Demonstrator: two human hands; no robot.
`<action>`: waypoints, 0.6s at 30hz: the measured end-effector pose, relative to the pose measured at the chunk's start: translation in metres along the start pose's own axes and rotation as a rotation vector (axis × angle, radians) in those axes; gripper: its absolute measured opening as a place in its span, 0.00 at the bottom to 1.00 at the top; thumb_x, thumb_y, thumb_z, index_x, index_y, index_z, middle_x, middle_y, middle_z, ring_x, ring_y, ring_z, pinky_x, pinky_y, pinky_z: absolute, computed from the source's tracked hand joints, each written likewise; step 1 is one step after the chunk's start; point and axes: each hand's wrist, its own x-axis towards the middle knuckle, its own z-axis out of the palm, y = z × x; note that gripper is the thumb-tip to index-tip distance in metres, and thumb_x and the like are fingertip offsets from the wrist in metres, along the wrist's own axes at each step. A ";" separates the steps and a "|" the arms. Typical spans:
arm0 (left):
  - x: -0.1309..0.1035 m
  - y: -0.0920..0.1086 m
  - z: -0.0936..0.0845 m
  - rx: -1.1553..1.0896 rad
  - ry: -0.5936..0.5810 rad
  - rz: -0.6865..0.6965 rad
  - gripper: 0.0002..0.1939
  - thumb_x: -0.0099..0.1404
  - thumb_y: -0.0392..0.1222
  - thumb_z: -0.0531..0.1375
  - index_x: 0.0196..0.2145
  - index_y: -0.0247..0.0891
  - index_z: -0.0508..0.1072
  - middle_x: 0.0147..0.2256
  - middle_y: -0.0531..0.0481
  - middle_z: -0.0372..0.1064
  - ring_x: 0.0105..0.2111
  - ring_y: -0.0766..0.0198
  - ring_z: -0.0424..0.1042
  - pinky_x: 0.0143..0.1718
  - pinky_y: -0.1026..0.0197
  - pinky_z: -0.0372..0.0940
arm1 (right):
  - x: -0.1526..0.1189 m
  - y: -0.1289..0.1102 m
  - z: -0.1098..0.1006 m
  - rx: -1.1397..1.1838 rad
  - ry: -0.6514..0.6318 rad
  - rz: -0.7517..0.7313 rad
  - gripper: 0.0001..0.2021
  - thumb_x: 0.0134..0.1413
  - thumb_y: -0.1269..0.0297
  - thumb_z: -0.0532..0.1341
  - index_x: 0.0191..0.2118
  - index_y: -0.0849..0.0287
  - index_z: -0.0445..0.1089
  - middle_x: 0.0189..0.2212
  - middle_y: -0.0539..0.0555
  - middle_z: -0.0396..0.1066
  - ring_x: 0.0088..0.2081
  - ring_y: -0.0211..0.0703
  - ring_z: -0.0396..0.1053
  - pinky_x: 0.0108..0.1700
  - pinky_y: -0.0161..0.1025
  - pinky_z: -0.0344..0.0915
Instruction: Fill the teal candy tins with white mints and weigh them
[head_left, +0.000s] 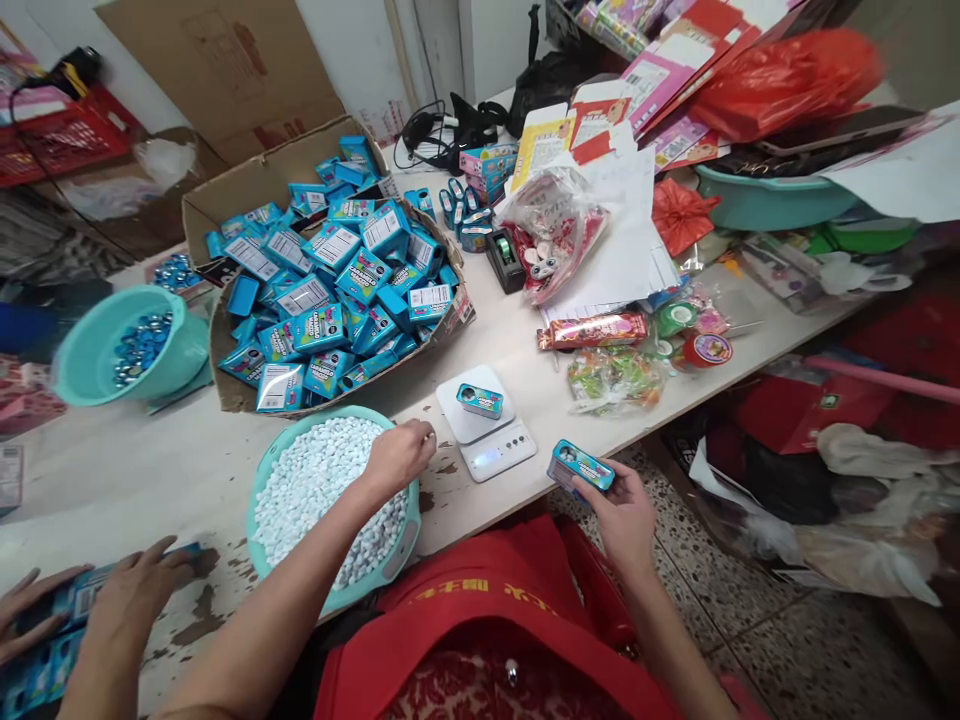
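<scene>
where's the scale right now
Head view, near the middle of the table: the scale sits right of the bowl of white candies, below the big box.

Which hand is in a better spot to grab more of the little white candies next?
Probably the left hand: it's right by the bowl of white candies. The right hand is farther away and already holds a blue tin.

The apron (480, 620) is showing red with yellow lettering; the candy basin (260, 500) is displaying turquoise around white candies (319, 480).
</scene>
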 end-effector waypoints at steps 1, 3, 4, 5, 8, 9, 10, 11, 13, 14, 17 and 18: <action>0.000 -0.002 -0.004 -0.025 0.052 -0.020 0.16 0.67 0.43 0.46 0.36 0.40 0.73 0.37 0.47 0.71 0.35 0.59 0.71 0.30 0.62 0.58 | 0.000 -0.001 0.001 -0.001 -0.001 0.002 0.23 0.34 0.59 0.71 0.39 0.59 0.67 0.35 0.54 0.72 0.38 0.45 0.70 0.45 0.49 0.68; 0.004 -0.003 -0.009 -0.071 0.145 -0.016 0.16 0.67 0.44 0.47 0.39 0.41 0.73 0.38 0.48 0.71 0.35 0.61 0.70 0.30 0.63 0.57 | 0.000 -0.002 0.003 -0.009 0.000 0.002 0.23 0.34 0.59 0.71 0.39 0.59 0.67 0.35 0.54 0.72 0.37 0.45 0.70 0.45 0.49 0.68; 0.008 -0.001 -0.011 -0.088 0.183 0.002 0.15 0.67 0.44 0.47 0.41 0.42 0.73 0.38 0.49 0.71 0.35 0.61 0.70 0.30 0.63 0.57 | 0.000 -0.003 0.003 -0.015 -0.003 0.001 0.23 0.34 0.58 0.71 0.40 0.59 0.67 0.35 0.54 0.72 0.37 0.45 0.70 0.45 0.49 0.68; 0.013 0.002 -0.013 -0.098 0.212 0.025 0.15 0.67 0.45 0.48 0.42 0.42 0.73 0.38 0.49 0.70 0.36 0.62 0.70 0.30 0.63 0.57 | 0.000 -0.003 0.003 -0.022 -0.006 0.000 0.23 0.34 0.58 0.71 0.40 0.59 0.67 0.35 0.54 0.72 0.37 0.45 0.70 0.44 0.48 0.68; 0.029 0.014 -0.015 -0.085 0.255 0.072 0.16 0.68 0.45 0.47 0.44 0.43 0.72 0.38 0.48 0.70 0.39 0.61 0.69 0.31 0.63 0.58 | 0.000 -0.004 0.004 -0.037 -0.020 -0.013 0.22 0.35 0.58 0.71 0.39 0.59 0.68 0.34 0.54 0.72 0.37 0.45 0.70 0.43 0.48 0.68; 0.035 0.018 -0.016 -0.073 0.257 0.077 0.16 0.68 0.46 0.47 0.44 0.43 0.72 0.39 0.48 0.69 0.40 0.60 0.69 0.32 0.63 0.59 | 0.000 -0.005 0.005 -0.036 -0.023 -0.017 0.22 0.34 0.58 0.71 0.39 0.59 0.68 0.34 0.54 0.72 0.37 0.45 0.70 0.43 0.48 0.68; 0.039 0.021 -0.016 -0.060 0.249 0.084 0.16 0.68 0.45 0.47 0.45 0.43 0.72 0.39 0.48 0.69 0.41 0.60 0.68 0.32 0.63 0.59 | 0.000 -0.006 0.006 -0.032 -0.026 -0.018 0.22 0.34 0.58 0.71 0.38 0.59 0.68 0.34 0.54 0.72 0.37 0.45 0.70 0.43 0.47 0.68; 0.044 0.024 -0.016 -0.047 0.231 0.090 0.16 0.68 0.45 0.47 0.46 0.44 0.71 0.40 0.47 0.69 0.42 0.59 0.68 0.32 0.62 0.60 | 0.001 -0.006 0.007 -0.026 -0.028 -0.015 0.22 0.34 0.58 0.71 0.38 0.59 0.68 0.34 0.54 0.72 0.37 0.45 0.70 0.43 0.47 0.68; 0.050 0.026 -0.016 -0.031 0.180 0.091 0.16 0.67 0.45 0.48 0.48 0.45 0.70 0.41 0.47 0.68 0.43 0.58 0.67 0.34 0.62 0.61 | 0.001 -0.007 0.010 -0.016 -0.029 -0.003 0.22 0.34 0.58 0.71 0.38 0.59 0.68 0.34 0.54 0.72 0.37 0.45 0.70 0.43 0.47 0.68; 0.052 0.025 -0.016 -0.032 0.162 0.087 0.16 0.67 0.43 0.48 0.49 0.45 0.69 0.42 0.46 0.68 0.44 0.57 0.66 0.35 0.61 0.62 | 0.001 -0.007 0.012 -0.013 -0.029 0.003 0.22 0.35 0.57 0.71 0.38 0.59 0.67 0.34 0.54 0.72 0.37 0.45 0.70 0.43 0.48 0.68; 0.057 0.024 -0.013 -0.085 0.171 0.136 0.22 0.64 0.35 0.49 0.55 0.44 0.64 0.50 0.45 0.63 0.49 0.56 0.62 0.44 0.58 0.62 | 0.002 -0.007 0.014 -0.012 -0.037 -0.007 0.22 0.35 0.57 0.71 0.38 0.58 0.67 0.34 0.53 0.72 0.36 0.45 0.71 0.44 0.48 0.68; 0.060 0.025 -0.011 -0.106 0.173 0.190 0.26 0.62 0.33 0.50 0.57 0.44 0.61 0.53 0.45 0.60 0.52 0.55 0.59 0.47 0.57 0.61 | 0.002 -0.007 0.015 -0.012 -0.045 -0.017 0.21 0.35 0.57 0.71 0.38 0.58 0.67 0.34 0.53 0.72 0.37 0.45 0.71 0.44 0.48 0.68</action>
